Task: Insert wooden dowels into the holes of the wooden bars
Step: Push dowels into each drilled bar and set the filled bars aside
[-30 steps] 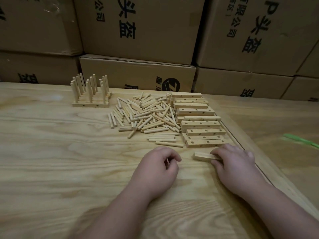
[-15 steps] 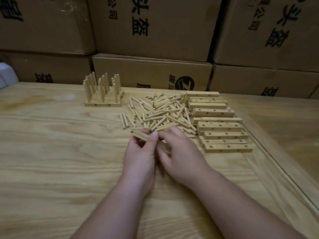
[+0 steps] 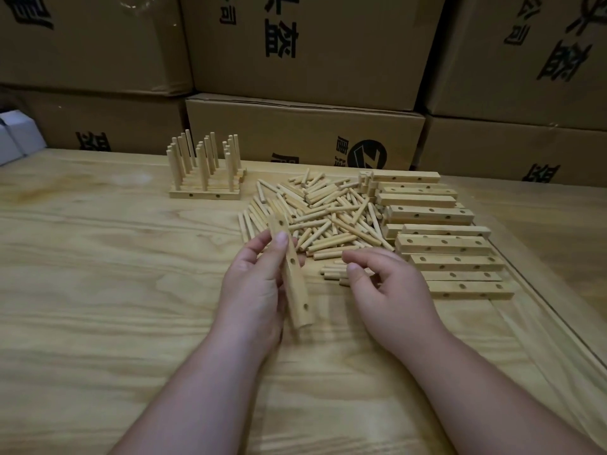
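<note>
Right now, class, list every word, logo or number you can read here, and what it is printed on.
"盔", below a cut-off character: upper middle box.
"公司", sideways: same box and upper right box, which also shows "盔".
"Z" in a black circle: lower middle box; characters beside it unreadable.
Lower left box, lower right box: characters half hidden, unreadable.
Wooden bar, dowels: no text.

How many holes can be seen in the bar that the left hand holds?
3 on the bar: one hole near its far end, one at the middle, one near its near end. The thumb of the left hand may hide another.
</note>
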`<action>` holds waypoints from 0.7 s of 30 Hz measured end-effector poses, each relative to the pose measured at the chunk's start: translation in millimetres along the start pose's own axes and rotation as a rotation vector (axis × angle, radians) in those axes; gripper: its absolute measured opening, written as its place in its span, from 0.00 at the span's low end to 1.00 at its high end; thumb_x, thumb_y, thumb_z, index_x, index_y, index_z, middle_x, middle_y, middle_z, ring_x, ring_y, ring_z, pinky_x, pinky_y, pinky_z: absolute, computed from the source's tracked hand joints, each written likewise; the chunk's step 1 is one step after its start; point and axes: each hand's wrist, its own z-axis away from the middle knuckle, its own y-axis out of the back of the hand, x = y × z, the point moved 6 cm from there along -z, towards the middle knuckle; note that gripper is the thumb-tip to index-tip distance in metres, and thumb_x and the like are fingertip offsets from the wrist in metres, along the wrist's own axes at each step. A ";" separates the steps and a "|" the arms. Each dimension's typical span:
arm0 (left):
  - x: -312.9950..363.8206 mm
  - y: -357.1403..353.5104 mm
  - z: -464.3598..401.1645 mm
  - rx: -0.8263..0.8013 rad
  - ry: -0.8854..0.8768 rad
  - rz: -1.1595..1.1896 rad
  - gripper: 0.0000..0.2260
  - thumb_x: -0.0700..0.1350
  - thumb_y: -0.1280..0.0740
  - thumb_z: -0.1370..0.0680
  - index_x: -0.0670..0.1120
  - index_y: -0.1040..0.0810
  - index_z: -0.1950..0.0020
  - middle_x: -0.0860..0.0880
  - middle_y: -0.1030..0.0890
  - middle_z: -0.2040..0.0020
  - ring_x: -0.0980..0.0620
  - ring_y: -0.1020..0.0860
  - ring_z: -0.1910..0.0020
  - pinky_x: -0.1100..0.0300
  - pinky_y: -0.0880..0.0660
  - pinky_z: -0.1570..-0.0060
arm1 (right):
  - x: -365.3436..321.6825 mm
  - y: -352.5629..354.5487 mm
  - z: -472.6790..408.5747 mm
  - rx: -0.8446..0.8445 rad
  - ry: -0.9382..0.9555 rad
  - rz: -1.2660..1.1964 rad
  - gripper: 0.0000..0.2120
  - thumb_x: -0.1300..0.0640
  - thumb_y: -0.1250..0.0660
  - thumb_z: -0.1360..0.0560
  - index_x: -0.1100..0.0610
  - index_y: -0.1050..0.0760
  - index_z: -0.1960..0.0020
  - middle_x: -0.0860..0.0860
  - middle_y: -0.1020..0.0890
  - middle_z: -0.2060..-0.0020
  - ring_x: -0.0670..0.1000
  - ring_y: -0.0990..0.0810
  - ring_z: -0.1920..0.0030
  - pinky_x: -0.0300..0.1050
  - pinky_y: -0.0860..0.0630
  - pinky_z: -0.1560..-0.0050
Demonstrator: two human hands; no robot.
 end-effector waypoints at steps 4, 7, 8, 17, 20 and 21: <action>2.7 4.7 -1.3 0.019 -0.006 -0.120 0.06 0.47 0.30 0.20 0.54 0.22 0.44 0.49 0.14 0.56 0.55 0.20 0.68 0.61 0.27 0.76 | 10.9 2.2 -3.4 0.030 -0.086 0.013 0.13 0.56 0.34 0.22 0.45 0.19 0.40 0.39 0.20 0.53 0.37 0.23 0.59 0.26 0.30 0.57; 5.8 4.5 -0.7 0.017 -0.001 -0.156 0.06 0.47 0.30 0.20 0.58 0.16 0.53 0.50 0.14 0.57 0.56 0.20 0.68 0.60 0.27 0.76 | 14.0 5.0 -6.5 0.062 -0.103 0.046 0.12 0.56 0.34 0.23 0.45 0.20 0.42 0.40 0.21 0.56 0.38 0.25 0.59 0.26 0.33 0.59; 5.8 3.2 -0.2 0.003 0.011 -0.168 0.08 0.46 0.31 0.20 0.59 0.15 0.55 0.50 0.14 0.56 0.56 0.19 0.68 0.61 0.26 0.76 | 13.1 5.8 -6.6 0.069 -0.101 0.057 0.11 0.56 0.33 0.23 0.45 0.20 0.44 0.39 0.22 0.56 0.39 0.24 0.56 0.28 0.33 0.58; -3.8 -12.8 11.4 -0.278 0.154 -0.327 0.20 0.38 0.42 0.21 0.54 0.12 0.52 0.45 0.13 0.54 0.54 0.18 0.68 0.61 0.24 0.75 | -22.0 -9.1 1.1 -0.093 0.186 0.145 0.28 0.58 0.32 0.22 0.39 0.33 0.26 0.33 0.32 0.34 0.36 0.37 0.30 0.34 0.43 0.31; -5.4 -12.8 12.6 -0.319 0.183 -0.346 0.19 0.38 0.42 0.21 0.53 0.12 0.50 0.44 0.13 0.53 0.54 0.18 0.67 0.61 0.24 0.74 | -24.0 -8.5 0.5 -0.071 0.230 0.171 0.25 0.59 0.30 0.23 0.42 0.28 0.29 0.38 0.25 0.36 0.42 0.31 0.32 0.42 0.36 0.31; -6.6 -13.7 13.3 -0.340 0.203 -0.321 0.20 0.38 0.43 0.21 0.52 0.12 0.49 0.43 0.13 0.53 0.53 0.19 0.68 0.61 0.25 0.75 | -22.4 -6.8 -0.7 -0.046 0.216 0.186 0.23 0.58 0.30 0.23 0.42 0.26 0.31 0.38 0.24 0.38 0.41 0.31 0.34 0.43 0.34 0.32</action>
